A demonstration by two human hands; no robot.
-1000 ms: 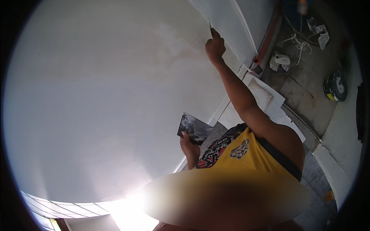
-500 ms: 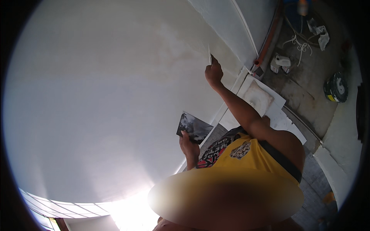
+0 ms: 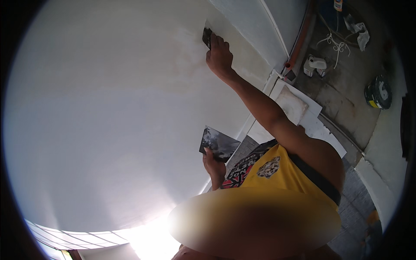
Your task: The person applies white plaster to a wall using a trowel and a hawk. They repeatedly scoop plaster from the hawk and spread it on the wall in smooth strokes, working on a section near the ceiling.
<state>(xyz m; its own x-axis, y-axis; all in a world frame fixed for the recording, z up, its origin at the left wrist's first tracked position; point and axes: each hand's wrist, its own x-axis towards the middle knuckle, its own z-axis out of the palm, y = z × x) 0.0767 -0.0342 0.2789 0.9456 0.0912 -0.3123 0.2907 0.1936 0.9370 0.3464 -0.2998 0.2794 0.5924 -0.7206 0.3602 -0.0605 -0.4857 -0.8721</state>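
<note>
Dark scraper [image 3: 207,37] gripped in right hand [image 3: 219,57], pressed against white wall [image 3: 108,108].

Bright daylight, blown-out glare at bottom, fisheye bending, dark rim

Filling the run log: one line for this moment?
right hand: dark putty knife on white wall | left hand: holds dark flat board

Round dark-green tub [image 3: 378,92] with white and yellow label, on floor at three o'clock; possibly a paint container.
</note>
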